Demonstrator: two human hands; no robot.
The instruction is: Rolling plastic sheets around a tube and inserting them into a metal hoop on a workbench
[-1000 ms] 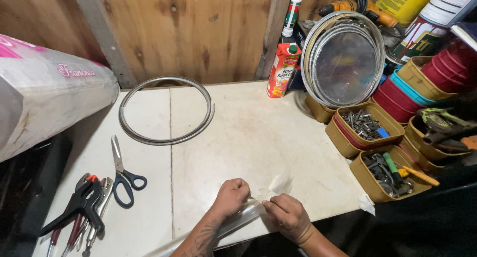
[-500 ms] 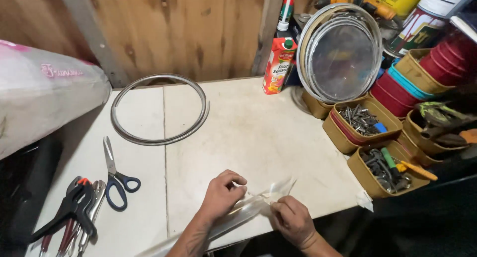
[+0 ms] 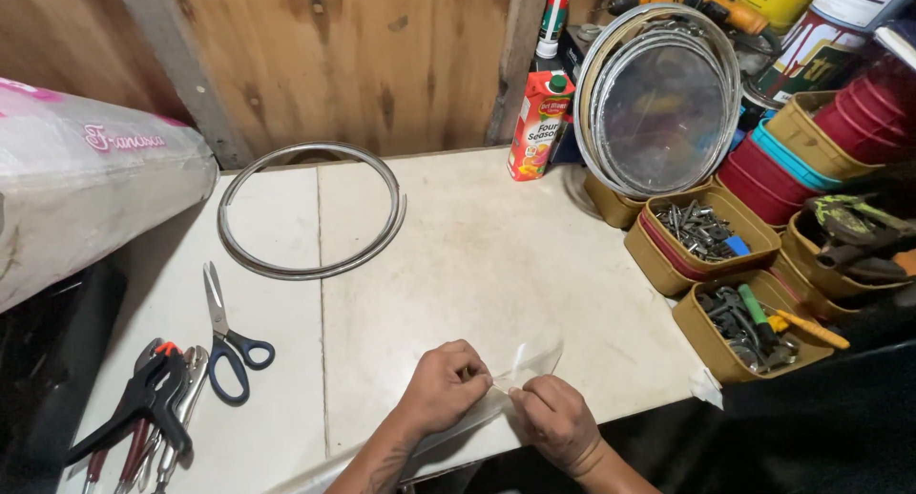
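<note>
Clear plastic strip (image 3: 523, 368), thin, glossy, pinched by left hand (image 3: 441, 389) and right hand (image 3: 558, 420), white table (image 3: 477, 255).

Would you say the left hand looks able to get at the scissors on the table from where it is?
Probably yes. The scissors lie flat and uncovered, with only bare table between them and the left hand. That hand is pinching the clear plastic strip, though, so it would first have to let go.
</note>
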